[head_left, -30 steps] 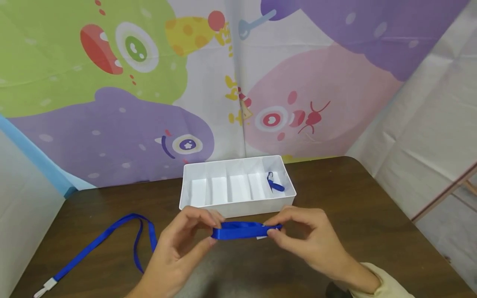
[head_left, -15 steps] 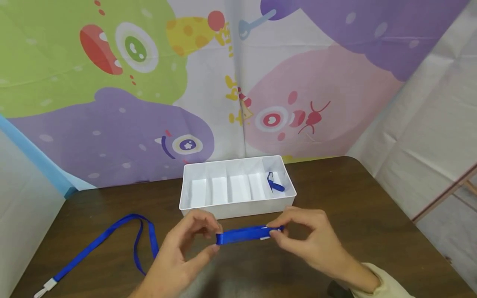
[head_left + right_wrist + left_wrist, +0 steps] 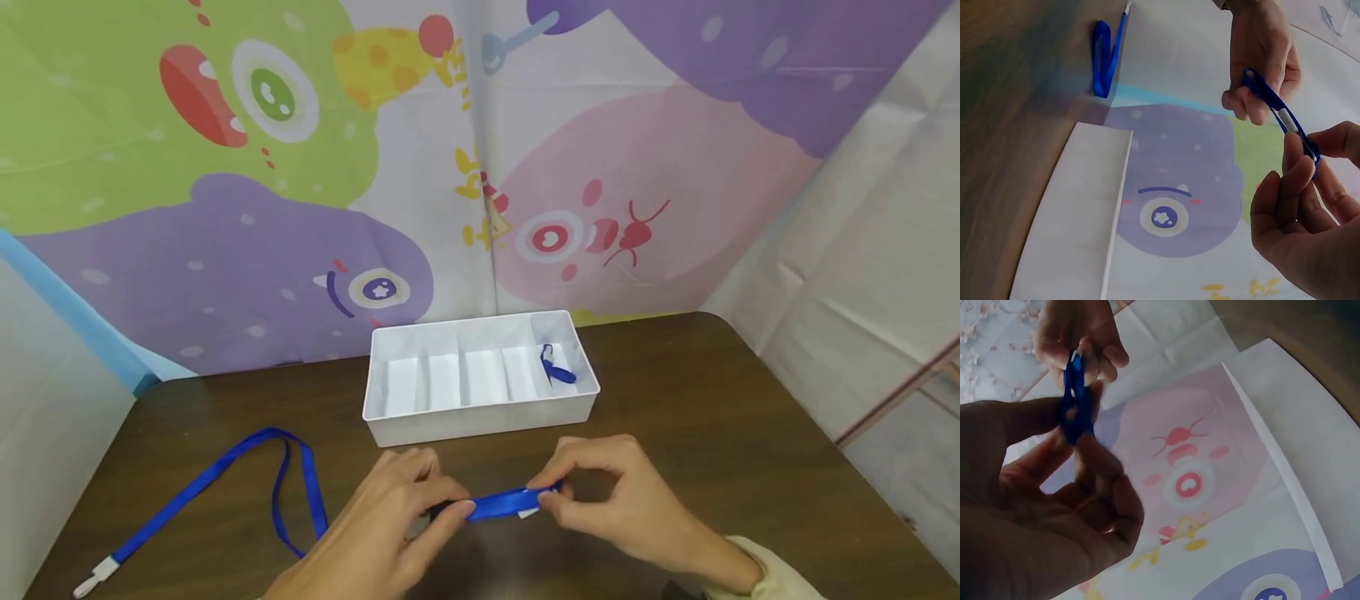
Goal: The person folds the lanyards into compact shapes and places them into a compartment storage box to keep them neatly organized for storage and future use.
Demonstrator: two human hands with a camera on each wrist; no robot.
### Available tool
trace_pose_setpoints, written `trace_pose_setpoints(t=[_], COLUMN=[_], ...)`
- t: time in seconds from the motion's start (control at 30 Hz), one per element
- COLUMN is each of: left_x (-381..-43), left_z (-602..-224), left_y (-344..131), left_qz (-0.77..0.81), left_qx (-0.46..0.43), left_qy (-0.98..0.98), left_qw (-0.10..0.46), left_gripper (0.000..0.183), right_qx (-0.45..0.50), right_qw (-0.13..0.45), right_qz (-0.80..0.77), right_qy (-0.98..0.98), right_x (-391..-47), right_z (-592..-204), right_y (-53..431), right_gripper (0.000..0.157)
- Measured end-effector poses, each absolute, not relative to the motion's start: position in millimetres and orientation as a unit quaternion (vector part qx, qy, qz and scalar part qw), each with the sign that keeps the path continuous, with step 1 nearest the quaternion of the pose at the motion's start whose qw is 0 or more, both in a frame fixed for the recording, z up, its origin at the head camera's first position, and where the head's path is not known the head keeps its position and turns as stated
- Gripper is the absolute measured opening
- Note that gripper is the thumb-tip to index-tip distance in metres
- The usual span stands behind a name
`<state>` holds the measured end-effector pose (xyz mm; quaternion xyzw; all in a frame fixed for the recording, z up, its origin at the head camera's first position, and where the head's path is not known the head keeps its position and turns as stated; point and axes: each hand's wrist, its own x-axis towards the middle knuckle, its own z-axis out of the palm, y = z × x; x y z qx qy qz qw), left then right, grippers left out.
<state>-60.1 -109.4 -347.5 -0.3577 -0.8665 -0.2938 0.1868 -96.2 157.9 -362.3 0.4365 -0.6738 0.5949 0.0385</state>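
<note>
Between my two hands, in front of the white box, a folded blue lanyard [image 3: 501, 505] is stretched sideways. My left hand [image 3: 393, 517] pinches its left end between thumb and fingers. My right hand [image 3: 611, 492] pinches the other end, where a small white piece [image 3: 528, 512] pokes out below the band. The right wrist view shows the lanyard [image 3: 1266, 94] as a narrow loop with a white fitting [image 3: 1287, 120] inside it. In the left wrist view the loop's near end [image 3: 1077, 422] lies between the left thumb and fingers.
A white box [image 3: 480, 421] with several compartments stands at the back of the brown table [image 3: 675, 400]. Its rightmost compartment holds a rolled blue lanyard [image 3: 558, 372]. Another blue lanyard [image 3: 191, 492] with a white clip [image 3: 96, 575] lies spread out at the left. A cartoon-printed sheet [image 3: 420, 167] hangs behind.
Both hands have come down slightly toward the table's front. The left hand has turned over and moved right along the lanyard, so less of the band shows between the hands.
</note>
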Motion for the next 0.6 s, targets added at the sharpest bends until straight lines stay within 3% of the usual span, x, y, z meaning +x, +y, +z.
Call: trace_pose_setpoints(t=[0.13, 0.23, 0.33, 0.47, 0.6], left_x=[-62.4, -63.3, -62.7, -63.1, -64.3], left_z=[-349.1, -349.7, -349.9, -348.0, -346.0], left_y=[-111.3, -112.7, -115.0, -119.8, -124.7], left_qz=[-0.299, -0.309, -0.355, -0.481, -0.56], left_qx=[-0.374, -0.388, -0.4, -0.425, -0.453], left_qy=[-0.853, -0.848, -0.836, -0.767, -0.686], left_qw=[0.208, 0.187, 0.121, -0.012, -0.103], left_gripper=[0.012, 0.011, 0.006, 0.02, 0.022], right_qx=[0.433, 0.423, 0.404, 0.387, 0.406], right_qw=[0.031, 0.015, -0.007, -0.052, -0.095], right_qz=[0.601, 0.605, 0.608, 0.621, 0.644], right_qy=[-0.672, -0.675, -0.684, -0.68, -0.642], right_x=[-96.8, -96.9, -96.8, -96.7, -95.8], right_z=[-360.0, -357.5, -356.3, -357.9, -361.6], right_y=[158.7, 159.8, 161.0, 161.3, 157.7], right_gripper=[0.033, 0.029, 0.026, 0.023, 0.021])
